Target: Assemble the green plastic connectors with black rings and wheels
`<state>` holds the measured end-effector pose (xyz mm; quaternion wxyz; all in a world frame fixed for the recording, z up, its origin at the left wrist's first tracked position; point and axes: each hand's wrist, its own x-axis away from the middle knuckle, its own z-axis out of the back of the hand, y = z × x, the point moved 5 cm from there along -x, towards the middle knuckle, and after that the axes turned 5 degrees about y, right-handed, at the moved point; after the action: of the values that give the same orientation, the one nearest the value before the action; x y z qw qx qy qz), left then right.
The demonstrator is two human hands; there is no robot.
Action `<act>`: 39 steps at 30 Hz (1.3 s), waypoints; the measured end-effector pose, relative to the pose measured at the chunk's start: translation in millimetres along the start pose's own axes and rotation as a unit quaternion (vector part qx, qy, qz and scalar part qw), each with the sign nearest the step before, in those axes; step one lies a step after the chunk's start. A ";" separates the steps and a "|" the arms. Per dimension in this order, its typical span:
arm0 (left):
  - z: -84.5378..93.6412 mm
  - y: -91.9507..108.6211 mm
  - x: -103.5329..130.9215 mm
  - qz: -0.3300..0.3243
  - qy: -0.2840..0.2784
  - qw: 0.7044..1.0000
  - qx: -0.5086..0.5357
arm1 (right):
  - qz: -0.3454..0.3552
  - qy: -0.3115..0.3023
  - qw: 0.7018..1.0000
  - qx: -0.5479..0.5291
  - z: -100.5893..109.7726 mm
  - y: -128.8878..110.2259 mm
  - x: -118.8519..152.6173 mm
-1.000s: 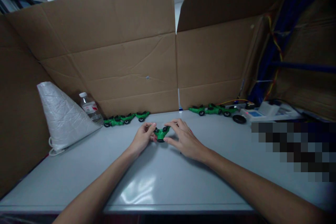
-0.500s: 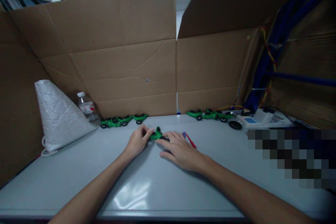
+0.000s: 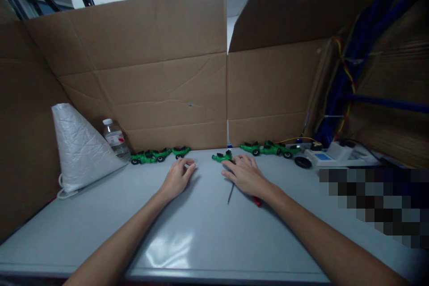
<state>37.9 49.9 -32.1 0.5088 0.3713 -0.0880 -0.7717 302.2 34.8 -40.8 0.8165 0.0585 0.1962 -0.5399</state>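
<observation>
My left hand [image 3: 179,178] rests low over the table with its fingers curved and apart, nothing between them. Touching the rear of a small green toy vehicle [image 3: 221,157], my right hand [image 3: 246,175] has its fingers around that end and hides part of it. The toy stands on the table, its green front pointing left. A thin metal shaft [image 3: 230,194] sticks out from beneath the right hand. A red handle [image 3: 257,201] shows under the right wrist; whether it joins the shaft is hidden.
Green toy vehicles stand in a left row [image 3: 160,155] and a right row [image 3: 270,148] along the cardboard wall [image 3: 161,94]. A water bottle [image 3: 115,137] and silvery bag [image 3: 83,152] are left. A black ring [image 3: 303,162] lies near the white power strip [image 3: 342,156].
The toy vehicle has moved away and to the right along with my right hand. My left hand has let go of it. The metal shaft has come into sight.
</observation>
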 end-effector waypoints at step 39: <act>14.0 51.2 4.0 -0.145 -0.008 0.989 -0.021 | 0.031 0.031 0.999 0.004 4.6 -21.5 5.5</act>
<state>64.7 19.2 2.2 0.3980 0.3635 -0.0212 -0.8420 285.7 19.9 -36.3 0.8259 0.0846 0.2176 -0.5131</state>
